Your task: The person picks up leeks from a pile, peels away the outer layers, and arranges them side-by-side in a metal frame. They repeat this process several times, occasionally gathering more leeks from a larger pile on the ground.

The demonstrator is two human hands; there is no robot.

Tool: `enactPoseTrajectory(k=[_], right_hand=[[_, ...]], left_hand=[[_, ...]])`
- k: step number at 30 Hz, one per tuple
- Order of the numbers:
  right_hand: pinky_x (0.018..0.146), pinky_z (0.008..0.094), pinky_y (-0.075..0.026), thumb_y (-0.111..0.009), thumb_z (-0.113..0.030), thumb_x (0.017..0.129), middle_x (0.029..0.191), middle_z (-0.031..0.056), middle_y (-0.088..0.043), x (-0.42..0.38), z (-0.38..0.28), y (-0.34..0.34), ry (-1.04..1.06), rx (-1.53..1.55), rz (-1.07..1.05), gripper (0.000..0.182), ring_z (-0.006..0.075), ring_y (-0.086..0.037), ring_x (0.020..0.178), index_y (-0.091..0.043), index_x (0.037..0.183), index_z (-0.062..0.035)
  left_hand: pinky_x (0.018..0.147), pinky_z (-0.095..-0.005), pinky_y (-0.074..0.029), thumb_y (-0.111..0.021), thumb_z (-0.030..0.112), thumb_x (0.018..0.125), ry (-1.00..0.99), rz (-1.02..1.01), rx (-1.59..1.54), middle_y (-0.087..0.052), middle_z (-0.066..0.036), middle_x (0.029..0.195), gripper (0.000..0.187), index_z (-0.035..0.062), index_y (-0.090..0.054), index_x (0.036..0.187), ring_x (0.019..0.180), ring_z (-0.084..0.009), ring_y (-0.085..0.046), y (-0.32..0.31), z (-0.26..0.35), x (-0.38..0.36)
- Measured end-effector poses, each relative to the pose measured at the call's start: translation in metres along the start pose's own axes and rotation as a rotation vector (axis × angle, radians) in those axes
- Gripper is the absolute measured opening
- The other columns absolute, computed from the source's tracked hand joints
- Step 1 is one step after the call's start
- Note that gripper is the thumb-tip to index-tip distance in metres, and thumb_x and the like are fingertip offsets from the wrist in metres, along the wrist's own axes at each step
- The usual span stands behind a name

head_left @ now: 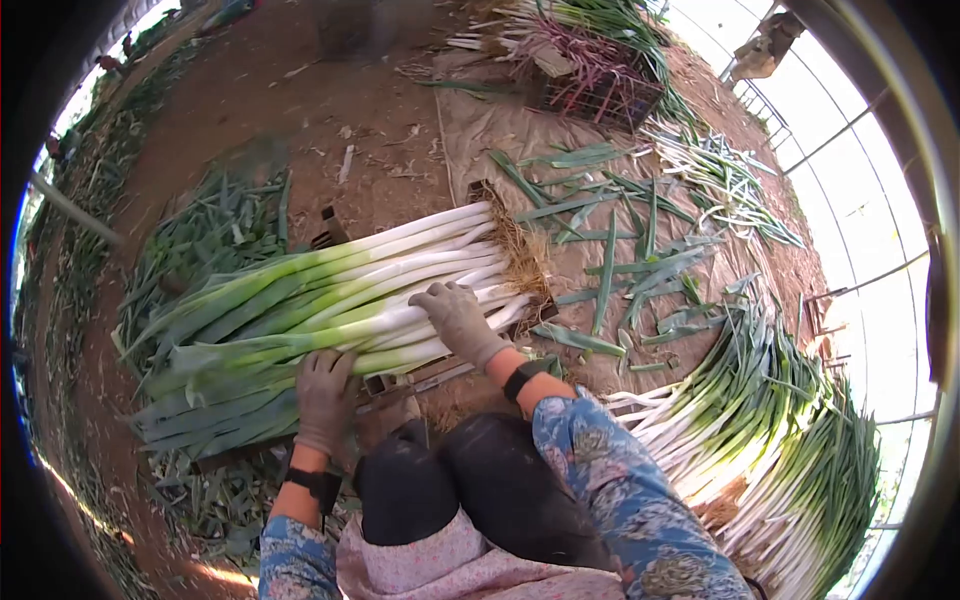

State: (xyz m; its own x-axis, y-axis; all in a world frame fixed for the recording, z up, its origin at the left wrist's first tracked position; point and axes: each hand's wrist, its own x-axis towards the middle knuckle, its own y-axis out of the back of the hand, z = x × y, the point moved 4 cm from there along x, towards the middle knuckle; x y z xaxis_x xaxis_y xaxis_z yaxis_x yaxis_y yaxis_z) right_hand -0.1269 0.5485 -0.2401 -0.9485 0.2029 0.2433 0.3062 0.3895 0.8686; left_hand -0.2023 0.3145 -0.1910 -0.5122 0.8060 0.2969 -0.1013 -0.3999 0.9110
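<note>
A thick pile of leeks (pixel 400 262) lies in front of me, white stems and roots to the right, green leaves to the left. My right hand (pixel 460 318), in a grey glove, has its fingers bent over the white stem of a near leek. On the leaf side, my left hand (pixel 326 392), gloved too, rests its fingers against the pile's near edge, thumb apart. Parts of a dark crate (pixel 335 225) show beneath the leeks. Both palms are hidden from view.
Cut leaves (pixel 230 215) heap up at left. More trimmed leaves (pixel 640 270) litter a brown ground sheet (pixel 470 130). Loose leeks (pixel 740 430) form a large pile at right. Further back stands a black crate (pixel 605 95) with reddish stalks over it.
</note>
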Motion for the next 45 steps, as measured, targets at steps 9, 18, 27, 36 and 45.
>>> enactPoseTrajectory(k=[9,18,27,36,45], right_hand=[[0.093,0.0442,-0.046,-0.063,-0.003,0.078,0.103,0.0076,-0.064,-0.013,0.028,0.012,0.061,0.239,-0.013,0.034,0.0332,-0.060,0.102,-0.069,0.109,-0.0167],[0.097,0.0437,-0.045,-0.068,-0.008,0.078,0.107,0.0089,-0.065,-0.020,0.036,0.012,0.088,0.306,-0.089,0.030,0.0325,-0.060,0.108,-0.067,0.108,-0.0116],[0.101,0.0475,-0.041,-0.068,-0.023,0.086,0.107,0.0086,-0.064,-0.042,0.021,0.025,0.038,0.083,0.018,0.028,0.0317,-0.058,0.108,-0.066,0.111,-0.0112],[0.101,0.0494,-0.039,-0.066,-0.028,0.085,0.115,0.0159,-0.059,-0.044,0.029,0.038,-0.173,-0.107,0.230,0.035,0.0343,-0.052,0.117,-0.062,0.113,-0.0071],[0.087,0.0424,-0.047,-0.064,-0.019,0.085,0.106,0.0101,-0.064,-0.036,0.086,0.058,-0.146,-0.505,-0.255,0.018,0.0301,-0.061,0.100,-0.064,0.102,-0.0114]], left_hand=[[0.100,-0.0480,-0.042,-0.075,0.015,0.075,-0.115,0.116,0.244,-0.062,-0.015,0.111,0.047,0.0074,-0.063,0.120,0.110,-0.0355,-0.056,0.068,0.011,0.029],[0.088,-0.0439,-0.045,-0.078,0.020,0.073,-0.122,-0.303,0.265,-0.065,-0.008,0.094,0.032,0.0097,-0.063,0.099,0.098,-0.0289,-0.060,0.061,-0.032,0.042],[0.078,-0.0444,-0.047,-0.073,0.018,0.074,-0.166,-0.344,0.347,-0.062,-0.010,0.086,0.021,0.0099,-0.062,0.089,0.089,-0.0303,-0.060,0.041,-0.025,0.031],[0.077,-0.0463,-0.049,-0.073,0.021,0.076,0.044,-0.328,0.116,-0.064,-0.012,0.086,0.024,0.0089,-0.066,0.096,0.088,-0.0334,-0.062,0.029,-0.046,0.023],[0.081,-0.0461,-0.049,-0.074,0.024,0.079,0.083,-0.324,0.148,-0.065,-0.013,0.096,0.032,0.0082,-0.064,0.105,0.095,-0.0344,-0.062,0.036,-0.046,0.019]])
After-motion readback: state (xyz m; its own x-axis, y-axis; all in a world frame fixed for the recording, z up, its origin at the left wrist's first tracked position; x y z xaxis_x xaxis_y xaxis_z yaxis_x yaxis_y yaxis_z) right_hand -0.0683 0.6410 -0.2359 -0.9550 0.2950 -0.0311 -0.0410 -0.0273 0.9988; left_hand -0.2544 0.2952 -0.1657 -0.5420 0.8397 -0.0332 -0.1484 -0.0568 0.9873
